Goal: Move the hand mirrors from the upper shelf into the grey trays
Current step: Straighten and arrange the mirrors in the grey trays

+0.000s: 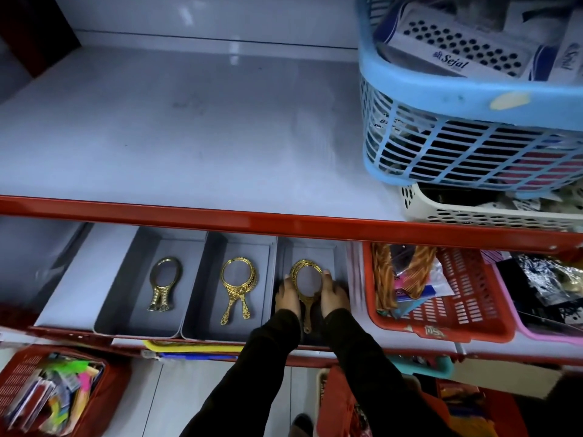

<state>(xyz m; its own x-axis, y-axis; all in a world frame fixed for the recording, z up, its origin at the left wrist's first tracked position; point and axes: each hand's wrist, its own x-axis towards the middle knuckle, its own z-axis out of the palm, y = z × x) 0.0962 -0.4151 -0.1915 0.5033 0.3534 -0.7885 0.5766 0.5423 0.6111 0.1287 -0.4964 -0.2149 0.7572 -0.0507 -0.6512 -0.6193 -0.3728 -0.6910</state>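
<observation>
Both hands, left hand and right hand, cupped around stacked gold oval hand mirrors in right grey plastic tray, probably squaring the stack. Handles toward front, matching other two trays. Upper white shelf bare of mirrors.

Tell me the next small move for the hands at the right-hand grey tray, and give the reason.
Probably let go and draw both hands back. The left hand and right hand flank the gold mirrors, which already appear to lie in the right grey tray. The other two trays hold mirrors too, and the visible part of the upper shelf shows none left, so nothing more seems to need carrying.
</observation>
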